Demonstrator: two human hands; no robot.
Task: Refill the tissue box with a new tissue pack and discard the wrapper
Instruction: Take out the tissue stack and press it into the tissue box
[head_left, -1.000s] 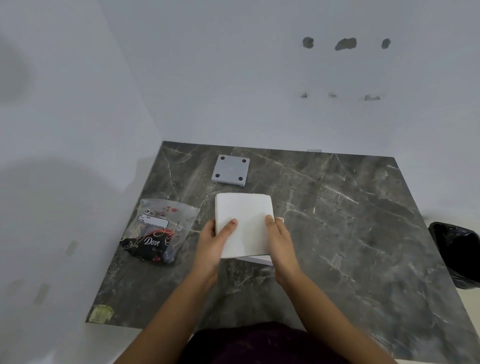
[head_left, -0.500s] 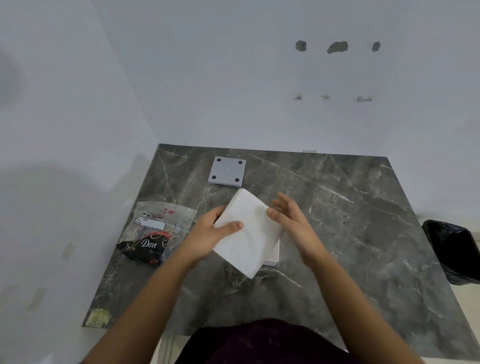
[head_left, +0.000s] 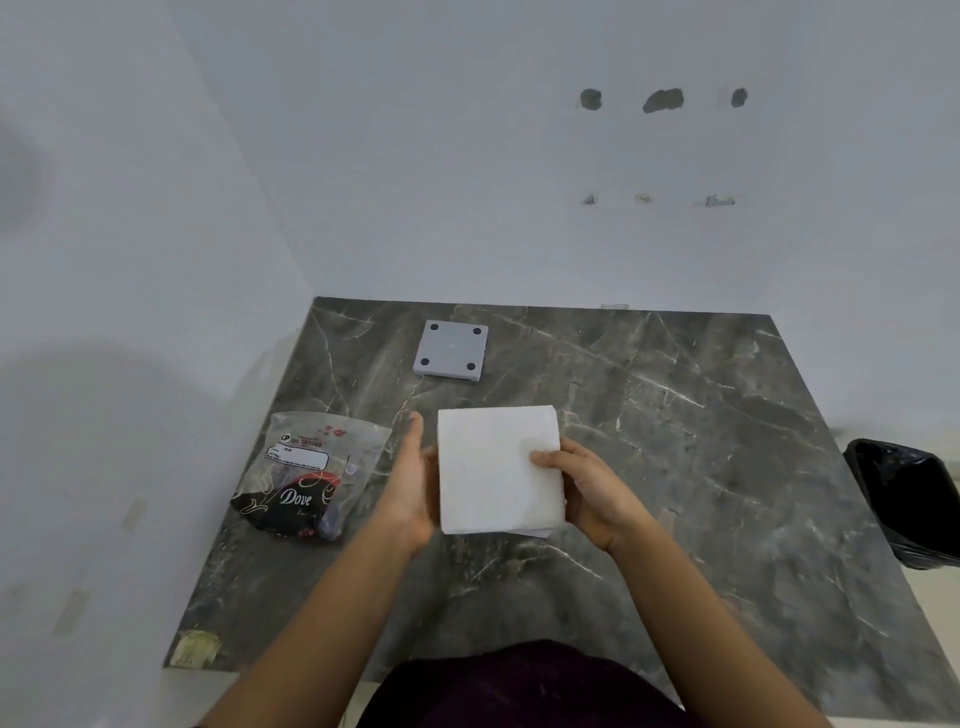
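Note:
A square stack of white tissues (head_left: 496, 467) is held flat between both hands over the middle of the dark marble table (head_left: 701, 467). My left hand (head_left: 413, 483) presses its left edge with the palm turned inward. My right hand (head_left: 587, 488) grips the right edge, thumb on top. A sliver of the white tissue box (head_left: 540, 531) shows under the stack's near right corner; the rest is hidden. The box's grey square lid (head_left: 451, 350), with four dark feet up, lies farther back. The clear plastic wrapper (head_left: 306, 475) with a Dove print lies to the left.
White walls close the table on the left and at the back. A bin with a black liner (head_left: 906, 499) stands on the floor beyond the table's right edge. A scrap of yellowish tape (head_left: 195, 647) sits at the near left corner.
The stack was tilted diagonally half a second ago with the right hand open beside it; now it is squared up and held level by both hands.

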